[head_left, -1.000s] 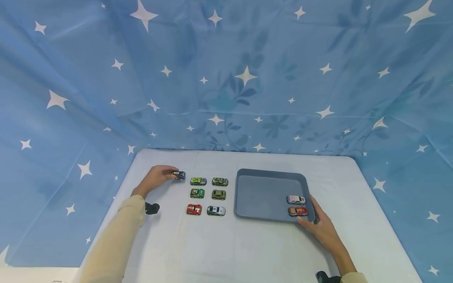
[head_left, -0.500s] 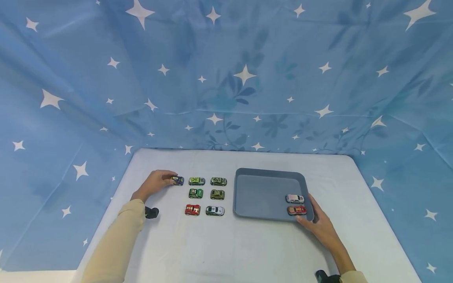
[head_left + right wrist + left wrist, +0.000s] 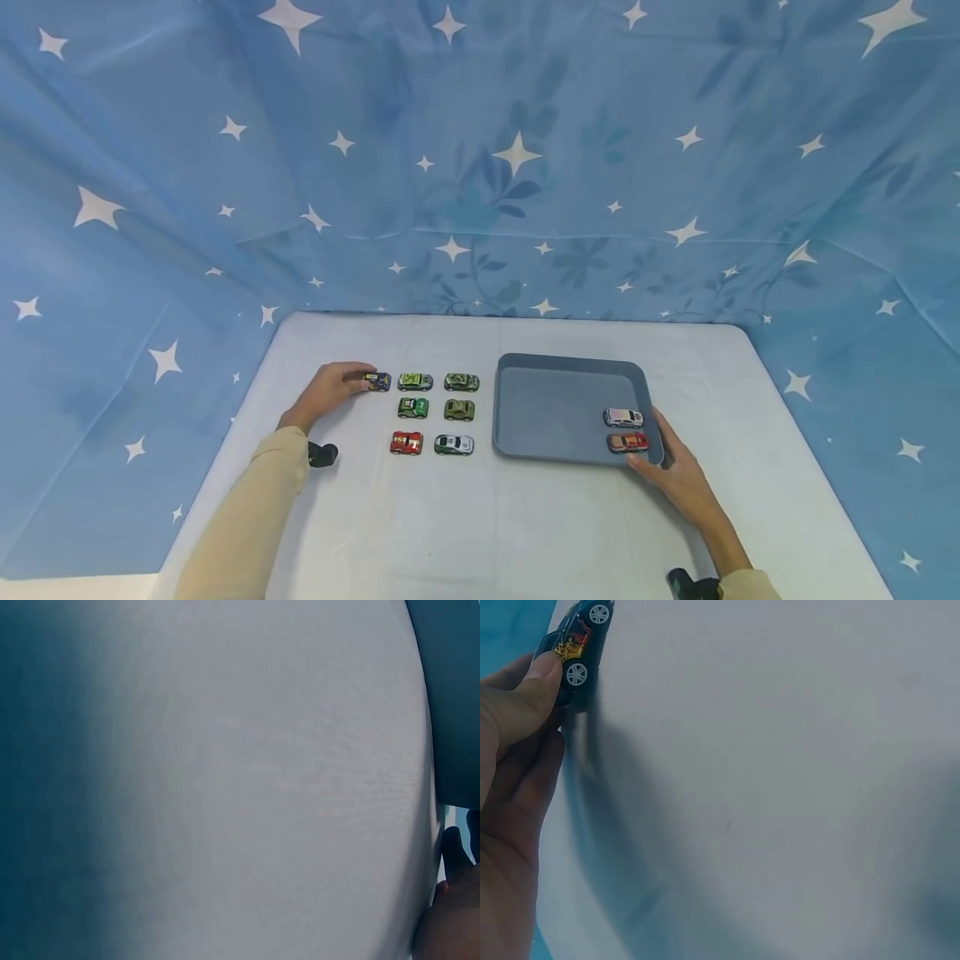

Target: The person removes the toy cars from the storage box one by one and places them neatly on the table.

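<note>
In the head view my left hand point(image 3: 330, 394) pinches a dark blue toy car point(image 3: 378, 382) at the left end of the back row. The left wrist view shows the thumb pressed on the side of this blue car point(image 3: 576, 645), near its yellow and red print. My right hand point(image 3: 681, 479) grips the near right corner of a grey tray point(image 3: 551, 408), thumb at the front rim and fingers along the right side. Inside the tray, by that corner, a white toy car point(image 3: 623, 418) lies behind a red-orange toy car point(image 3: 627, 442).
Between left hand and tray stand several toy cars: a lime-green one point(image 3: 415, 382), a camouflage one point(image 3: 461, 382), a green one point(image 3: 413, 407), an olive one point(image 3: 459, 410), a red one point(image 3: 407, 442) and a white-green one point(image 3: 453, 444). A starry blue curtain point(image 3: 480, 167) hangs behind the white table point(image 3: 465, 533).
My left hand has brought the blue toy car slightly nearer, into line with the back row beside the lime-green car. The right hand keeps its place on the tray.
</note>
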Demonstrator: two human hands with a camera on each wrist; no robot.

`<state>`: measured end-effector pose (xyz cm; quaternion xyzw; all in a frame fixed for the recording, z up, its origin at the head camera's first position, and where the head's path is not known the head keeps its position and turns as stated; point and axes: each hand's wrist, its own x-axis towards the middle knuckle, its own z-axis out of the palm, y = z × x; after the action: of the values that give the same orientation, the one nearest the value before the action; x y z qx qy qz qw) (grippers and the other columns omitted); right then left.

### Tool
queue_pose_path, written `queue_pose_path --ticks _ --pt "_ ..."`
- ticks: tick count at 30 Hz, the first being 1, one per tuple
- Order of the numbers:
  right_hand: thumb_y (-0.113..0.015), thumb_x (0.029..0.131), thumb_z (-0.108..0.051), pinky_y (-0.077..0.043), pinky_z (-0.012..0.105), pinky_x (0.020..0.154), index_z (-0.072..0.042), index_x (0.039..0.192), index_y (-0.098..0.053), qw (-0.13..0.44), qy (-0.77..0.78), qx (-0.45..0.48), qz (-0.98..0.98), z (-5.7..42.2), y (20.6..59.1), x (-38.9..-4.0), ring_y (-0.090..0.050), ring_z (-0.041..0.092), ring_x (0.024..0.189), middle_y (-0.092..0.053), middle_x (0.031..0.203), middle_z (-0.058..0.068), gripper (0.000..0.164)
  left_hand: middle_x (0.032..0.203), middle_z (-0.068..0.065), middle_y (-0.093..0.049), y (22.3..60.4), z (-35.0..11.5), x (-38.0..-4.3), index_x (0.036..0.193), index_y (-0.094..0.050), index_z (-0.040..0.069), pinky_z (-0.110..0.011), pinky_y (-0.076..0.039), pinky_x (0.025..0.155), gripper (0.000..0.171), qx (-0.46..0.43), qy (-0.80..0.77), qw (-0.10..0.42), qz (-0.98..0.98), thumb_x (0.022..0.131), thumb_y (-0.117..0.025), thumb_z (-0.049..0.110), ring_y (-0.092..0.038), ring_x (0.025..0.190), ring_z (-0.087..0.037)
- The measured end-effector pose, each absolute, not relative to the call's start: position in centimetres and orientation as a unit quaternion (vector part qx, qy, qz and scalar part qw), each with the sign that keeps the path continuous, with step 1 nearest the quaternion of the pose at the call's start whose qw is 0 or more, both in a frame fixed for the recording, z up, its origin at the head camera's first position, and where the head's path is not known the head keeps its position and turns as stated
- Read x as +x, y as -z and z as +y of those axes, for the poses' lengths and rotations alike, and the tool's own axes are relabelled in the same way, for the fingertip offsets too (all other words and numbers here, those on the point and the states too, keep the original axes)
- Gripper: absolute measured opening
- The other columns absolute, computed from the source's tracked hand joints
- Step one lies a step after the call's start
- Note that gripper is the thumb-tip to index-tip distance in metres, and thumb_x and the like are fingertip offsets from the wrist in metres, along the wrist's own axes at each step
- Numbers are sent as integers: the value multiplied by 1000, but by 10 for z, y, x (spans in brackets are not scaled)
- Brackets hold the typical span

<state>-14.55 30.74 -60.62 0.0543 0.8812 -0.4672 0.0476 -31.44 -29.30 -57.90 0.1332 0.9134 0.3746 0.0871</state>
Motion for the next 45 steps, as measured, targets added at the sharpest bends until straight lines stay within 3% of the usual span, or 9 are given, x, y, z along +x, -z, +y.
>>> queue_pose_path --ticks 15,21,28,34,45 --pt "-79 97 -39 -15 81 117 -20 175 -8 43 464 54 883 306 606 -145 -12 56 157 -15 175 25 107 141 -26 -65 579 -294 -313 142 -66 -4 -61 -41 116 37 152 -370 102 911 106 -67 4 -56 136 -48" --pt "-80 97 -39 -15 81 117 -20 175 -8 43 459 53 886 305 605 -144 -13 57 157 -16 175 25 108 161 -26 -47 573 -295 -311 160 -49 2 -62 -38 119 63 130 -386 125 905 105 -73 22 -47 145 -49" --pt "-79 97 -40 -14 82 117 -23 175 -7 43 459 55 886 307 607 -145 -12 57 157 -16 175 24 108 171 -23 -30 572 -292 -311 172 -25 10 -67 -20 125 92 104 -367 125 916 102 -71 49 -26 156 -49" --pt "-80 97 -38 -15 83 116 -22 175 -8 45 465 50 882 305 608 -145 -12 57 157 -15 175 25 107 172 -22 -29 566 -283 -310 174 -19 15 -70 -16 124 92 90 -381 110 914 105 -65 55 -18 159 -49" --pt "-80 98 -37 -15 82 116 -21 175 -8 43 466 46 883 306 607 -145 -12 58 157 -15 175 26 107 174 -10 -32 558 -249 -317 174 -20 25 -70 -19 124 88 107 -420 93 897 105 -66 52 -19 161 -41"
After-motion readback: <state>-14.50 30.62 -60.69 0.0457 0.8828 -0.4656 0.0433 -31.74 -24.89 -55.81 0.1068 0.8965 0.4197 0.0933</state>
